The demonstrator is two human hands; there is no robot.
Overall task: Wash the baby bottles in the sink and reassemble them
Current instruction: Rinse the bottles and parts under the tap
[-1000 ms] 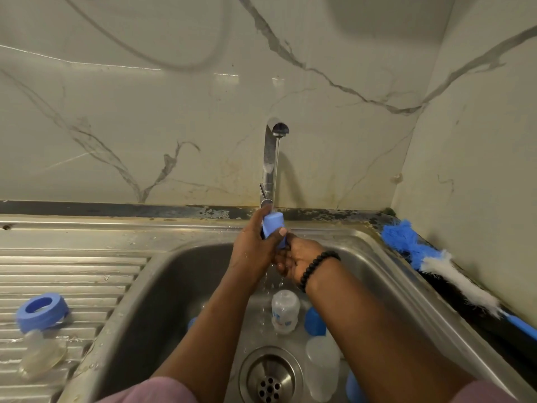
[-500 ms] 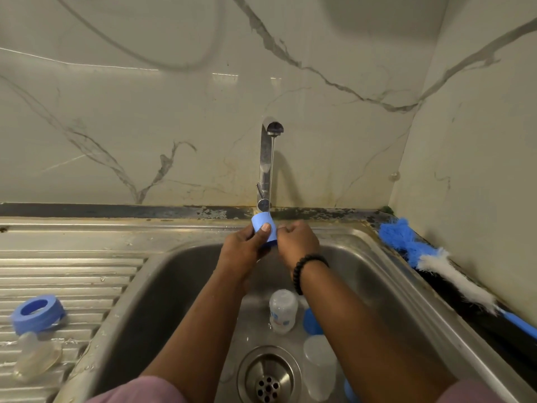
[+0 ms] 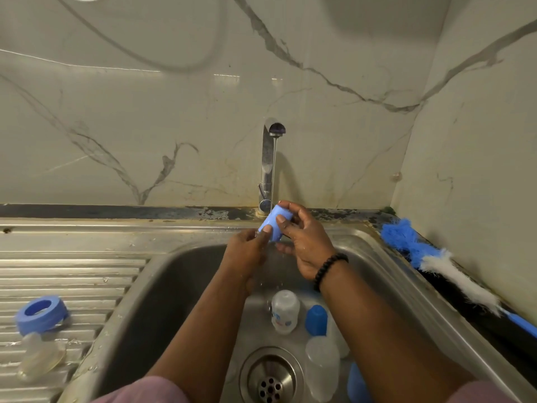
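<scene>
A: What are the hands doing?

B: Both hands hold a light blue cap [image 3: 274, 223] under the tap [image 3: 268, 167]. A thin line of water [image 3: 273, 175] falls onto the cap.

A: How does the left hand [image 3: 245, 253] hold it?

B: Its fingers [image 3: 263, 234] are curled on the low end of the cap. The thumb tip presses on the blue side.

A: And the right hand [image 3: 308, 242]?

B: Its fingers [image 3: 286, 221] pinch the top end of the cap. There is a black bead band [image 3: 329, 270] on that wrist.

A: Where are the bottles?

B: Down in the sink [image 3: 180, 274]. A small clear bottle [image 3: 284, 314] lies near the drain [image 3: 271, 376]. A dark blue cap [image 3: 316, 319] sits just beside it. A cloudy clear bottle [image 3: 322, 370] lies next to the drain. One more blue piece [image 3: 356, 385] peeks out at the bottom edge, partly hidden by the right arm, so I cannot tell what it is.

A: What is on the left?

B: The ribbed metal counter [image 3: 72, 274] has a blue ring [image 3: 40, 314] on it. A clear rubber teat [image 3: 39, 357] lies just below the ring, close to it.

A: And on the right?

B: A long brush [image 3: 453, 271] with blue and white fluff lies along the wall, on the dark edge by the sink.
</scene>
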